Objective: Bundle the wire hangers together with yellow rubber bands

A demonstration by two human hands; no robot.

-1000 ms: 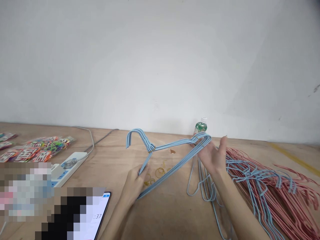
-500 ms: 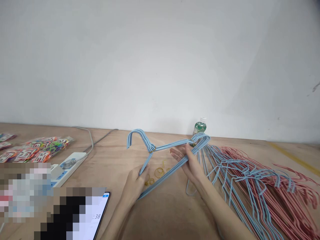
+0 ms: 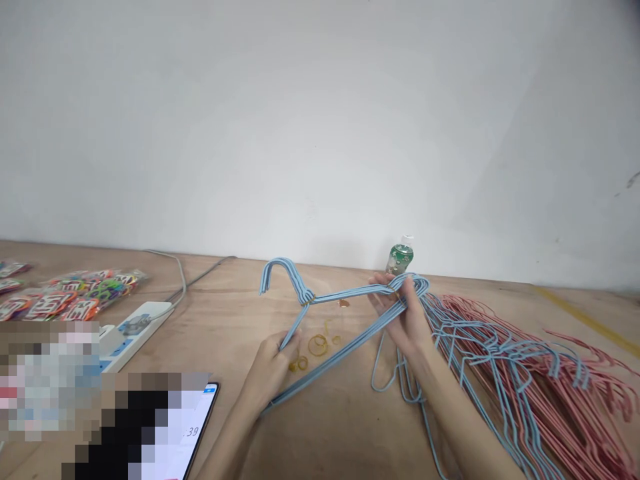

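Note:
A stack of blue wire hangers (image 3: 350, 292) is held up between both hands, hooks toward the left. My left hand (image 3: 274, 368) is closed around the arm nearest me, below the hooks. My right hand (image 3: 403, 317) grips the rounded far end, thumb over the wires and fingers behind them. Yellowish bands circle the stack at the hook neck and near the right-hand end. Several loose yellow rubber bands (image 3: 317, 345) lie on the table beneath the hangers.
More blue hangers (image 3: 495, 350) and red hangers (image 3: 575, 407) are piled at right. A green-labelled bottle (image 3: 401, 257) stands by the wall. On the left are a power strip (image 3: 137, 333), a phone (image 3: 197, 433) and bagged colourful items (image 3: 83, 293).
My right hand has slid outward to the end of the hanger stack and now wraps it there. The stack has shifted slightly right; my left hand keeps its hold.

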